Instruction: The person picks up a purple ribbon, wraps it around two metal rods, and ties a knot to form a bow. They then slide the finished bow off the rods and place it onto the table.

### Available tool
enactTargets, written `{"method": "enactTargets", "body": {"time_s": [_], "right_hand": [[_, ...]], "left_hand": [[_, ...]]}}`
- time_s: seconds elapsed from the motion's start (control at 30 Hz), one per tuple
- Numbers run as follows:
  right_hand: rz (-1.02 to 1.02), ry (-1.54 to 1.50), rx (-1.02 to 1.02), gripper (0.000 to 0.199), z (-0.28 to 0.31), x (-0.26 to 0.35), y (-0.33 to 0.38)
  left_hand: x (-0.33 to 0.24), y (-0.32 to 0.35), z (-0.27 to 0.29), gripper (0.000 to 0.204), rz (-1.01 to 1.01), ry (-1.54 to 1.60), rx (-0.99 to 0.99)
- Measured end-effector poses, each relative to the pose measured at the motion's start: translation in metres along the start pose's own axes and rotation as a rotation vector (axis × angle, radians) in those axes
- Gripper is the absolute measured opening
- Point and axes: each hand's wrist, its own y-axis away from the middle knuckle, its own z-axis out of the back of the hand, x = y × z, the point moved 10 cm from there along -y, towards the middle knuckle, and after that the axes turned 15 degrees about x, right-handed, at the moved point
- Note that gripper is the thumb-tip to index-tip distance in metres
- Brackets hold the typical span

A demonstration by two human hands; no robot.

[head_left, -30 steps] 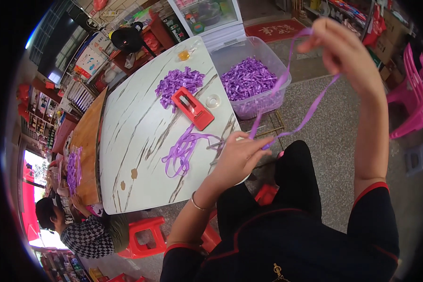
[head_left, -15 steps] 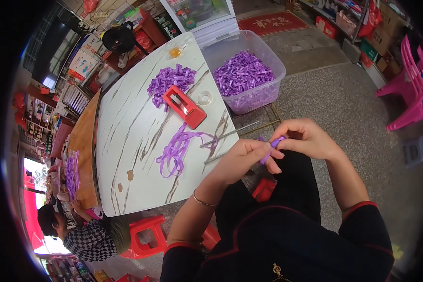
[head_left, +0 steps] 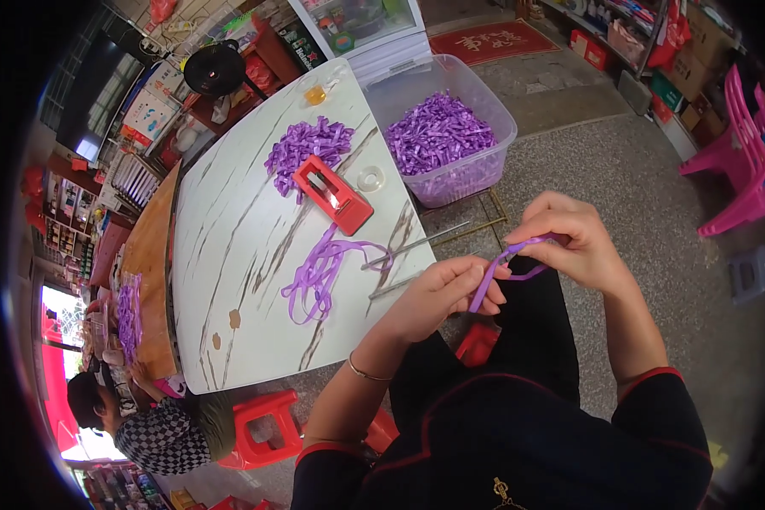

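Note:
A narrow purple ribbon [head_left: 487,285] stretches in a loop between my hands, above my lap. My left hand [head_left: 448,293] pinches it between thumb and fingers. My right hand [head_left: 572,240] grips the ribbon's other part between thumb and forefinger. On the white marbled table [head_left: 255,297] to the left, a loose tangle of purple ribbon [head_left: 319,274] lies beside two thin metal rods [head_left: 425,240] that jut past the edge. Farther back are a red tape dispenser [head_left: 335,195], a clear ring-shaped roll [head_left: 371,178] and a heap of short purple ribbon pieces [head_left: 310,146].
A clear plastic tub [head_left: 500,144] full of purple ribbon pieces stands past the table's right edge. Pink chairs [head_left: 744,161] are at the far right. At lower left, another person [head_left: 161,429] sits by a wooden table [head_left: 155,280], near a red stool [head_left: 268,429].
My right hand has moved slightly up and away from the left. The ribbon, bunched at my fingertips before, now spreads into an open loop with a strip hanging by my left fingers.

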Motion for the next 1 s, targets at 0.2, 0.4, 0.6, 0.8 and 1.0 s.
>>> {"method": "enactTargets", "body": {"time_s": [0.2,0.4,0.6,0.8,1.0], "right_hand": [[0.159,0.232,-0.035,0.022,0.022,0.031,0.004],[0.177,0.317,0.005,0.018,0.033,0.041,0.0],[0.202,0.208,0.079,0.019,0.035,0.033,-0.003],[-0.16,-0.054,-0.433,0.029,0.046,-0.027,0.026],[-0.233,-0.729,-0.24,0.033,-0.042,-0.048,0.01]], "left_hand": [[-0.021,-0.023,-0.012,0.035,-0.148,0.257,-0.011],[-0.038,-0.042,-0.014,0.022,-0.193,0.209,0.08],[-0.047,-0.05,-0.015,0.015,-0.136,0.111,0.015],[-0.059,-0.031,0.017,0.011,-0.42,-0.07,-0.267],[-0.06,-0.026,0.027,0.009,-0.409,-0.325,-0.454]]}}
